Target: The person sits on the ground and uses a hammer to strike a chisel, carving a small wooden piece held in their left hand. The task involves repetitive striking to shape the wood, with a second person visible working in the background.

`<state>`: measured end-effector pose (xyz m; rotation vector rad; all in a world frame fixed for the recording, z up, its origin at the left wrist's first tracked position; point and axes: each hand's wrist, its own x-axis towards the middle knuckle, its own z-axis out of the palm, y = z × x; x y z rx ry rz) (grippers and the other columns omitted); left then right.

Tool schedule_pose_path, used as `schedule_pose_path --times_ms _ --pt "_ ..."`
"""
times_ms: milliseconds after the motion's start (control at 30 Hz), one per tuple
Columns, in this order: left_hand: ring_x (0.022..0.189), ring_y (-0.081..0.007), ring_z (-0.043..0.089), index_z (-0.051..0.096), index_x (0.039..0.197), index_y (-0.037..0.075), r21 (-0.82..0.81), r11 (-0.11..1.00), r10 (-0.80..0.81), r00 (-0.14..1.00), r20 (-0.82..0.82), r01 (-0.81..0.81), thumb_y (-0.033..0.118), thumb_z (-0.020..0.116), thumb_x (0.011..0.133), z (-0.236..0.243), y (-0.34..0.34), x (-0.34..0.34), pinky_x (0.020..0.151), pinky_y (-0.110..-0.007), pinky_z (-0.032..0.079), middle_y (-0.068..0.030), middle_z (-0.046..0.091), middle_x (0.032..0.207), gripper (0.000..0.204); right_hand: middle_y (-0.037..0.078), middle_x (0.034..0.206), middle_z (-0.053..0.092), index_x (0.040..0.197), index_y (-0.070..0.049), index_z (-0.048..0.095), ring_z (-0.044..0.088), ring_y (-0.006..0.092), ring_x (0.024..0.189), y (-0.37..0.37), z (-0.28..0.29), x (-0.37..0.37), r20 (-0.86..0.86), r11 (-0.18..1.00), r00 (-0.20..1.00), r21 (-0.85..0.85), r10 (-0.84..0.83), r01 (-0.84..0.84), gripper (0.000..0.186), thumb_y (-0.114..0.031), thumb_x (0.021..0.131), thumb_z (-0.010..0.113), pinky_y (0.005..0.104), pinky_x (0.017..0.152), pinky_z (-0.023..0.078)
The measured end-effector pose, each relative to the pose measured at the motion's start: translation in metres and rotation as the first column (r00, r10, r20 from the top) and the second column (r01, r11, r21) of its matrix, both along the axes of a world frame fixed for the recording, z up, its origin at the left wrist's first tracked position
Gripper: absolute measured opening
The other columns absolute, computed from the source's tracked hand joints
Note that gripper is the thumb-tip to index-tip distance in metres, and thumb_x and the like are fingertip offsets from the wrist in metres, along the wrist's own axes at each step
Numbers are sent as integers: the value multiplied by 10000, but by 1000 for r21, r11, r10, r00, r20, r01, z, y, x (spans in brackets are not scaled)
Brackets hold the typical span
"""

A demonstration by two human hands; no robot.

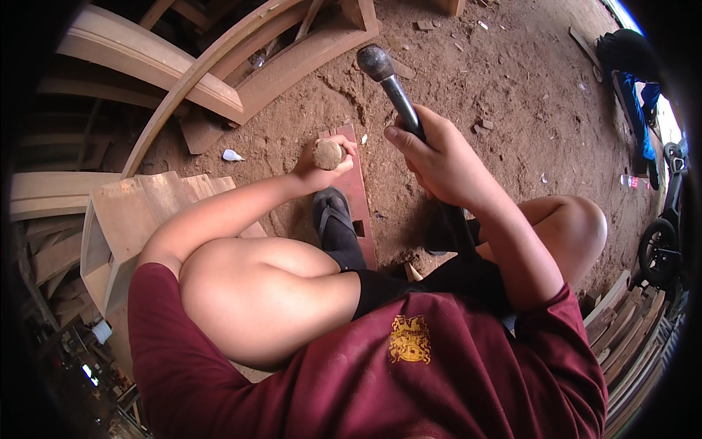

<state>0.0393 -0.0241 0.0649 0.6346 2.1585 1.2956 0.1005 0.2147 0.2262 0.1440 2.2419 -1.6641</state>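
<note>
My left hand [322,170] is closed around what looks like a chisel [329,154]. The worn round end of its wooden handle faces up, and the hand hides its blade. Under that fist lies a reddish wooden board [356,194], with a dark rectangular slot cut into it nearer to me. My right hand [441,157] grips a hammer [398,95] by its black shaft. The hammer's dark, rounded head is raised beyond the fingers, up and to the right of the chisel, apart from it. My sandalled left foot [333,212] is beside the board.
Curved wooden frames [307,69] are piled at the far left, with a stepped wooden piece [161,192] nearer. Brown dirt ground [512,102] with wood scraps spreads ahead. Wooden slats [632,329] lie at the right, near a black wheel [658,249]. A small white bottle [232,155] lies on the ground.
</note>
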Motion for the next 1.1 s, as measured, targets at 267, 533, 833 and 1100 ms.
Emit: schedule_pose_path --times_ms 267,533,833,1100 --pt "972 -208 663 626 879 45 61 998 7 1000 -26 -5 78 649 846 -3 -1 -1 845 -330 508 -117 696 995 52 -40 632 462 1008 -58 515 439 50 462 3 5 3 -60 999 997 -4 43 -43 228 -281 1004 559 235 408 359" --pt "1101 -221 623 609 981 40 67 998 -18 999 46 15 81 619 876 -6 -9 3 947 -349 479 -153 664 1129 113 83 701 549 1007 5 545 523 150 627 0 20 3 -50 998 998 39 46 -44 264 -256 979 574 334 591 430" --pt "943 -183 657 623 907 45 -134 991 16 1000 16 -14 119 655 844 21 5 7 851 -315 504 -92 703 1022 102 73 753 523 1011 -7 537 474 136 706 -7 48 10 -173 999 984 -7 39 -41 235 -220 960 623 306 637 420" --pt "863 -181 641 633 974 74 -2 1000 28 999 -47 -28 142 680 837 -1 7 3 799 -324 513 -50 662 939 160 211 695 598 1003 -6 511 624 384 661 -22 -23 22 -229 859 932 494 280 -137 223 -203 952 602 460 582 469"
